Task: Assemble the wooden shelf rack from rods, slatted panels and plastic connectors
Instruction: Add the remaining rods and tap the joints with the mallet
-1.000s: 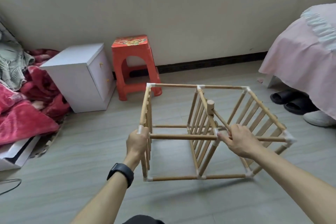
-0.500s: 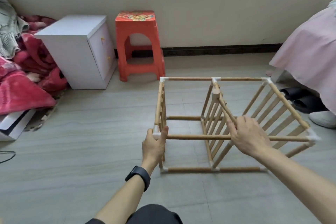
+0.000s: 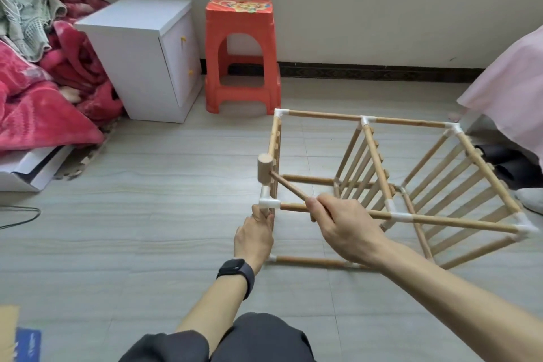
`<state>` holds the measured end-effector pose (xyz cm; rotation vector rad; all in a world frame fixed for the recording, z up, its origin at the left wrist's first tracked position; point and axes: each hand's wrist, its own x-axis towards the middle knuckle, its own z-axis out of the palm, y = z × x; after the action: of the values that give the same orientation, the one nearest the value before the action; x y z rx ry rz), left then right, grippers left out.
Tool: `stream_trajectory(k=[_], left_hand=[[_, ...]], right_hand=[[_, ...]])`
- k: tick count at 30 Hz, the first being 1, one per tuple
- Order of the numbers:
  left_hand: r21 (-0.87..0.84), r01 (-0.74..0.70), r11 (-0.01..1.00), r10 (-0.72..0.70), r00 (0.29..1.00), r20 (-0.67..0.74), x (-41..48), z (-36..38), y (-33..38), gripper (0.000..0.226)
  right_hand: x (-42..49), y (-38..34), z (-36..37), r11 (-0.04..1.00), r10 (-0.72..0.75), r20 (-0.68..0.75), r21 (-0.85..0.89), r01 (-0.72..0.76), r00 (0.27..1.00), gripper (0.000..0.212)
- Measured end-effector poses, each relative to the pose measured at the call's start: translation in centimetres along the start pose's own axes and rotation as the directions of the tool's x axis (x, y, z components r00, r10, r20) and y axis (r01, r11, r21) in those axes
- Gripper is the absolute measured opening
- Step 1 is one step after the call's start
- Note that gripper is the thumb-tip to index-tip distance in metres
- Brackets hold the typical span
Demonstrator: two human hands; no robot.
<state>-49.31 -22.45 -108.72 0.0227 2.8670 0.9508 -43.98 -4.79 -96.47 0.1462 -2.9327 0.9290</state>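
The right hand [image 3: 343, 226], at centre frame, has its fingers curled round the thin handle of a wooden mallet [image 3: 265, 167], whose head sits just above a white plastic connector [image 3: 269, 201]; whether the two touch is hard to tell from this angle. Directly below that connector the left hand [image 3: 254, 236], with a dark watch [image 3: 236, 272] on its wrist, grips the upright corner rod. Both belong to the near left corner of the wooden rack [image 3: 440, 222], a box of rods and three slatted panels standing on the floor right of centre.

The floor [image 3: 147, 214] is pale grey wood-look tile. Against the plain wall [image 3: 352, 3] and its dark skirting [image 3: 367, 72] stand a white cabinet [image 3: 141, 62] and a red plastic stool [image 3: 239, 47]. A red blanket [image 3: 35, 109] is heaped at the left edge; a pink bedspread [image 3: 511, 97] hangs at the right, with dark slippers [image 3: 505, 164] beneath it
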Motion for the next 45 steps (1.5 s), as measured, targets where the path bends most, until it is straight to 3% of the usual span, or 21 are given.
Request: stream_trajectory(k=[2,6,10,13,16,19,21,24,30,39,43,45], left_hand=[[0.018,0.001,1.0,-0.001,1.0,0.007,0.0,0.1,-0.1,0.031],[0.072,-0.013,0.997,0.014,1.0,-0.002,0.0,0.4,0.1,0.03],[0.021,-0.011,1.0,0.011,1.0,0.015,0.1,0.5,-0.1,0.033],[-0.013,-0.016,1.0,0.016,1.0,-0.002,0.1,0.4,-0.1,0.03],[-0.006,-0.07,0.998,0.07,0.997,-0.009,0.4,0.0,-0.6,0.028],[-0.095,-0.237,0.967,0.231,0.971,-0.068,0.6,-1.9,-0.9,0.053],[-0.042,-0.358,0.933,0.355,0.932,-0.073,1.1,-3.2,-0.8,0.062],[0.082,-0.361,0.929,0.358,0.932,0.047,2.4,-4.2,-0.3,0.051],[-0.018,-0.438,0.899,0.439,0.899,0.012,2.1,-2.0,0.5,0.036],[0.048,-0.431,0.901,0.43,0.902,0.031,2.3,-2.3,0.7,0.045],[0.173,-0.402,0.899,0.396,0.916,0.071,2.0,-3.0,1.2,0.057],[0.306,-0.394,0.867,0.398,0.916,0.051,2.1,-3.0,1.5,0.052]], right_hand=[[0.0,-0.3,0.2,0.998,-0.048,-0.011,-0.032,0.048,0.999,0.042],[-0.5,0.0,0.7,0.965,0.021,0.135,-0.262,0.016,0.991,0.04],[-0.5,-0.2,0.3,0.994,-0.039,-0.008,-0.105,0.038,0.999,0.038],[-0.4,0.3,0.6,0.989,0.012,-0.043,-0.144,-0.018,0.999,0.039],[0.4,2.0,1.3,0.964,0.055,-0.004,-0.261,-0.054,0.998,0.034],[2.1,3.9,1.7,0.911,0.098,0.092,-0.408,-0.052,0.991,0.036],[2.9,4.9,1.8,0.922,0.175,0.161,-0.374,-0.104,0.971,0.034],[3.2,6.2,2.2,0.953,0.203,0.219,-0.27,-0.141,0.954,0.033],[3.5,6.1,2.7,0.977,0.136,0.224,-0.191,-0.093,0.965,0.032],[4.0,5.5,2.8,0.98,0.176,0.265,-0.135,-0.145,0.948,0.029],[4.2,5.5,2.4,0.977,0.202,0.281,-0.131,-0.171,0.938,0.031],[4.0,5.4,2.2,0.978,0.178,0.237,-0.153,-0.145,0.955,0.031]])
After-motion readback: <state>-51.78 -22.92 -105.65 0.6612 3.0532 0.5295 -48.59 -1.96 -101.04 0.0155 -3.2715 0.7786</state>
